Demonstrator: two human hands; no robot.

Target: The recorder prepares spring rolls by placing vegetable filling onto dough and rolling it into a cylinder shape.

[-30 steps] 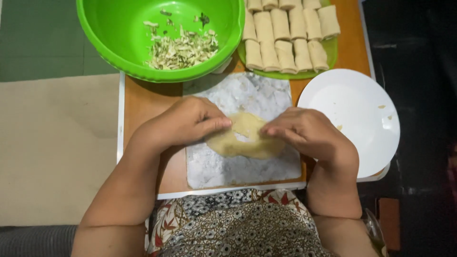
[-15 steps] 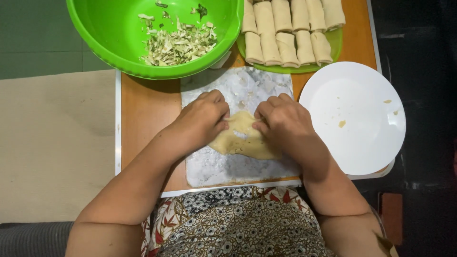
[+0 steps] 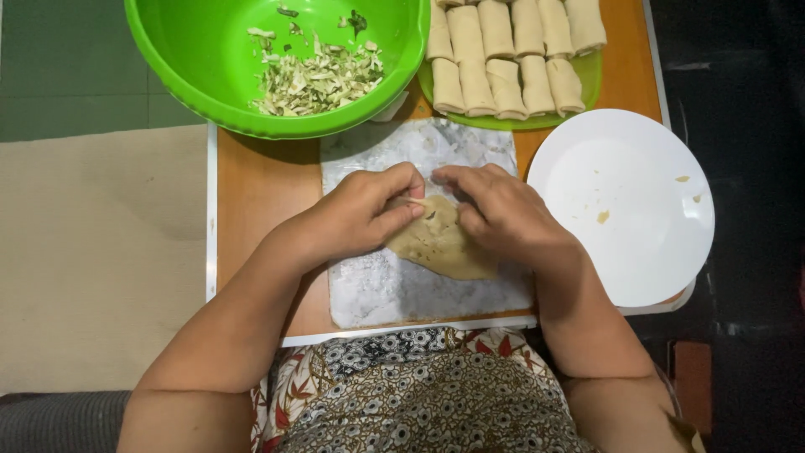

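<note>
Together both hands (image 3: 360,214) (image 3: 503,214) fold a wrapper (image 3: 440,247).

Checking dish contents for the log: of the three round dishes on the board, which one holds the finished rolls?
The flat green plate at the top, right of the green bowl of shredded filling; the white plate holds only crumbs.

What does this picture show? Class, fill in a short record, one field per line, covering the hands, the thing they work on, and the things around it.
left hand: the left hand presses its fingers on the near edge of the wrapper
right hand: the right hand grips the wrapper from the other side
wrapper: pale, partly folded, lying on a floured mat
bowl: green bowl holding shredded filling
rolls: finished rolls in rows on a green plate
white plate: white plate bearing a few crumbs
</note>
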